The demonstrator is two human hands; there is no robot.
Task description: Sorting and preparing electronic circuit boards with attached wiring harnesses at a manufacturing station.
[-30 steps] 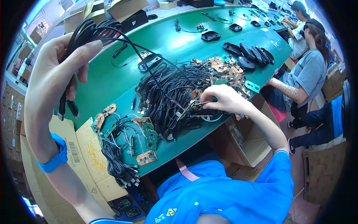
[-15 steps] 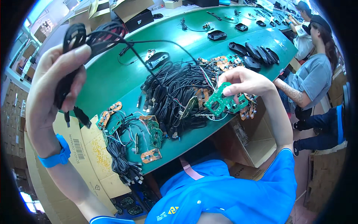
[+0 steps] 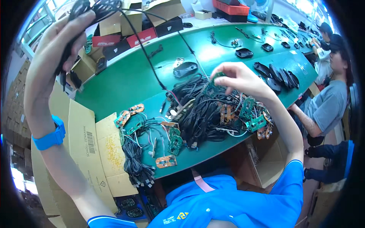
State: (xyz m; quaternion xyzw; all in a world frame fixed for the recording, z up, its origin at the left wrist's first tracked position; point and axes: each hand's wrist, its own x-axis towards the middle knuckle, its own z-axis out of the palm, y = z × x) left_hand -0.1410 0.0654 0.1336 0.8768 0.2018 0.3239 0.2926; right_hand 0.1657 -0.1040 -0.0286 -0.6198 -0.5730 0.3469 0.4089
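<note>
High on the left, my left hand [image 3: 51, 53] is closed around a looped bundle of black cables [image 3: 108, 9], with plug ends hanging below the fingers. Two cables stretch from it toward the table. One leads to a circuit board [image 3: 184, 110] tilted at the pile's left side; the other leads to a green circuit board [image 3: 209, 87] pinched in my right hand [image 3: 241, 79]. That board appears nearly edge-on, partly hidden by the fingers. Beneath my right hand lies a heap of black cables [image 3: 201, 125], with green boards [image 3: 255, 123] and orange-brown boards [image 3: 228, 114] along its right side.
A tied cable bundle [image 3: 133, 154] hangs over the green table's [image 3: 114, 89] front edge, beside an open cardboard box [image 3: 81, 133]. Black mouse shells [image 3: 279, 76] lie at the right. Boxes [image 3: 140, 38] stand behind the table. A seated person [image 3: 327, 102] works at the right.
My left hand has risen with the cable bundle. My right hand has shifted left and away with the green board, which has turned nearly edge-on. The whole view has shifted.
</note>
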